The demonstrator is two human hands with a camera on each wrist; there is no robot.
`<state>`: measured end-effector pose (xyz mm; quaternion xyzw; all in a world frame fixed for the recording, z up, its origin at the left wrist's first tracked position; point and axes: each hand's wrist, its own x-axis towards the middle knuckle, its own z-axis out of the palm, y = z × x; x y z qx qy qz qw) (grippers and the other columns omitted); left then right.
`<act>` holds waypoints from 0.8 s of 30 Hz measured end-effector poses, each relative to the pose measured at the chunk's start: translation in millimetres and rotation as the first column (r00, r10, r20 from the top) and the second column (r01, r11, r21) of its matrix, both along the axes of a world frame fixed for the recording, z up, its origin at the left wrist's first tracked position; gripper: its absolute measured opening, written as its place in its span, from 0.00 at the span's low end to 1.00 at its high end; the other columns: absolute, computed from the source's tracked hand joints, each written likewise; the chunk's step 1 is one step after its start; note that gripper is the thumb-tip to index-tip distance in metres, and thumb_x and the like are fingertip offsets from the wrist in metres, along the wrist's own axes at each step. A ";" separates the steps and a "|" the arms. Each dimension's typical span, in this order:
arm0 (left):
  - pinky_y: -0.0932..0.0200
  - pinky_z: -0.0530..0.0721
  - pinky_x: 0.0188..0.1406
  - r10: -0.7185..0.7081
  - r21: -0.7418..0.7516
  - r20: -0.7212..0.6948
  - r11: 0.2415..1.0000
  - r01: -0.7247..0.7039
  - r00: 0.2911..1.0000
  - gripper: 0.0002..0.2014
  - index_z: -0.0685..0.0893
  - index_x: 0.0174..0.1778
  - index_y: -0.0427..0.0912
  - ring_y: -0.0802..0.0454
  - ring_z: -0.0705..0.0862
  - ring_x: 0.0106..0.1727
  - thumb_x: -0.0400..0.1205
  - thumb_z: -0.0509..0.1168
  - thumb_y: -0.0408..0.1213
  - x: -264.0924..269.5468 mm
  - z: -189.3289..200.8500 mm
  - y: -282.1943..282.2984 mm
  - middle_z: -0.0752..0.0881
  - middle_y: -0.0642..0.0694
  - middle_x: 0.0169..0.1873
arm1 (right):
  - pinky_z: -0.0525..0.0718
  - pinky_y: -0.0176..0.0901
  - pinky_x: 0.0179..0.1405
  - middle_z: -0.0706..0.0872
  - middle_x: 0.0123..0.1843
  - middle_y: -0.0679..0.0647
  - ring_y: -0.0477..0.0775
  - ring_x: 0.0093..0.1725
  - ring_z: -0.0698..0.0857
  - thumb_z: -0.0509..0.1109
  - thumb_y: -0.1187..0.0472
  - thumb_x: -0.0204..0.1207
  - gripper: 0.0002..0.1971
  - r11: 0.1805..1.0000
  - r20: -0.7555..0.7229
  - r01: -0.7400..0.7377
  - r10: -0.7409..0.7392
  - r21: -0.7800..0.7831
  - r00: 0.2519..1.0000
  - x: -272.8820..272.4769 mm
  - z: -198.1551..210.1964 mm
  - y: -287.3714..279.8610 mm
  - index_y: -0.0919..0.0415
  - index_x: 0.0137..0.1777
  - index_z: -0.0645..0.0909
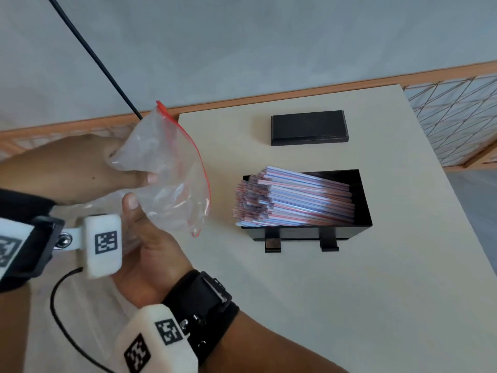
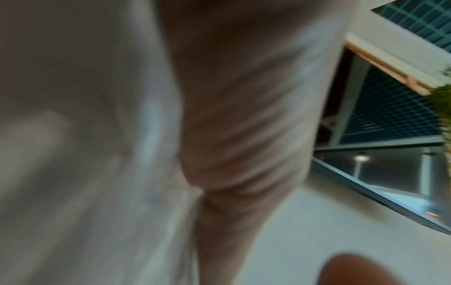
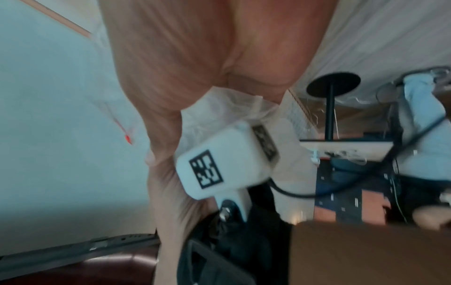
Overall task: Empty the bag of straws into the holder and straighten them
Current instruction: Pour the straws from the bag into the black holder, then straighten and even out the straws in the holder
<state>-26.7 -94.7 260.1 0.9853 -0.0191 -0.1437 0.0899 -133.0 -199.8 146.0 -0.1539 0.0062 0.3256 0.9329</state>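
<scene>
An empty clear zip bag [image 1: 172, 179] with a red seal strip hangs in the air left of the table's near-left part. My left hand [image 1: 129, 168] pinches its crumpled closed end. My right hand [image 1: 134, 211] holds the lower part, thumb on top of the film; the bag [image 3: 219, 108] bunches against that palm in the right wrist view. The left wrist view is blurred, showing only palm and the bag [image 2: 97, 154]. Several red, white and blue striped straws [image 1: 295, 203] lie in a slanted pile in the open black holder [image 1: 363, 205], their left ends sticking up over its left wall.
A flat black lid [image 1: 309, 127] lies on the beige table [image 1: 322, 292] behind the holder. A black cable [image 1: 94, 55] runs diagonally above the bag. A wooden lattice railing [image 1: 457, 117] borders the table's far and right sides.
</scene>
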 end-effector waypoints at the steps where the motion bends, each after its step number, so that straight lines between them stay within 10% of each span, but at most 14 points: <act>1: 0.44 0.86 0.64 0.039 -0.068 0.005 0.997 -0.038 0.999 0.22 0.89 0.55 0.62 0.49 0.91 0.54 0.71 0.76 0.69 -0.7 -5.3 0.0 0.91 0.59 0.50 | 0.84 0.55 0.68 0.78 0.78 0.72 0.68 0.72 0.82 0.78 0.38 0.76 0.48 1.000 -0.001 -0.008 0.008 -0.025 1.000 2.0 -7.4 -0.1 0.74 0.83 0.68; 7: 0.44 0.85 0.54 0.424 -0.324 0.173 0.877 -0.356 0.889 0.14 0.88 0.52 0.39 0.39 0.89 0.49 0.86 0.68 0.49 -30.1 -79.4 0.6 0.91 0.42 0.47 | 0.82 0.38 0.62 0.90 0.65 0.50 0.49 0.69 0.88 0.75 0.55 0.83 0.23 0.905 -0.082 0.050 -0.093 -0.422 0.992 14.1 -61.5 -38.1 0.60 0.76 0.80; 11: 0.53 0.77 0.52 0.640 -0.646 0.016 0.593 -0.480 0.769 0.12 0.87 0.52 0.42 0.44 0.86 0.53 0.89 0.67 0.47 -33.8 -144.0 -8.7 0.88 0.42 0.49 | 0.77 0.42 0.73 0.83 0.77 0.51 0.48 0.75 0.82 0.78 0.51 0.81 0.31 0.557 0.002 0.034 -0.057 -0.830 0.998 7.4 -101.7 -72.1 0.55 0.82 0.74; 16: 0.43 0.87 0.58 0.627 -0.773 -0.349 0.229 -0.592 0.697 0.05 0.93 0.45 0.55 0.37 0.92 0.62 0.83 0.73 0.48 -15.6 -223.4 -23.9 0.92 0.40 0.55 | 0.85 0.48 0.72 0.89 0.65 0.39 0.37 0.65 0.87 0.78 0.49 0.79 0.20 0.195 0.201 0.175 0.119 -0.965 0.972 -20.3 -96.0 -125.2 0.47 0.70 0.83; 22: 0.41 0.79 0.77 0.602 -0.584 -0.429 0.384 -0.715 0.673 0.56 0.72 0.81 0.28 0.33 0.82 0.76 0.77 0.58 0.79 1.1 -259.4 -41.9 0.80 0.31 0.78 | 0.88 0.38 0.63 0.94 0.53 0.42 0.40 0.55 0.92 0.83 0.51 0.75 0.16 0.068 0.377 0.372 0.213 -0.926 0.901 -40.2 -36.3 -185.8 0.50 0.61 0.89; 24: 0.43 0.82 0.64 0.608 -0.518 -0.391 0.475 -0.711 0.691 0.52 0.79 0.74 0.27 0.32 0.85 0.65 0.81 0.48 0.78 4.1 -252.8 -45.0 0.83 0.26 0.71 | 0.85 0.30 0.59 0.94 0.52 0.42 0.40 0.54 0.92 0.85 0.51 0.72 0.18 0.011 0.427 0.434 0.201 -0.901 0.882 -40.5 -18.8 -209.2 0.51 0.60 0.90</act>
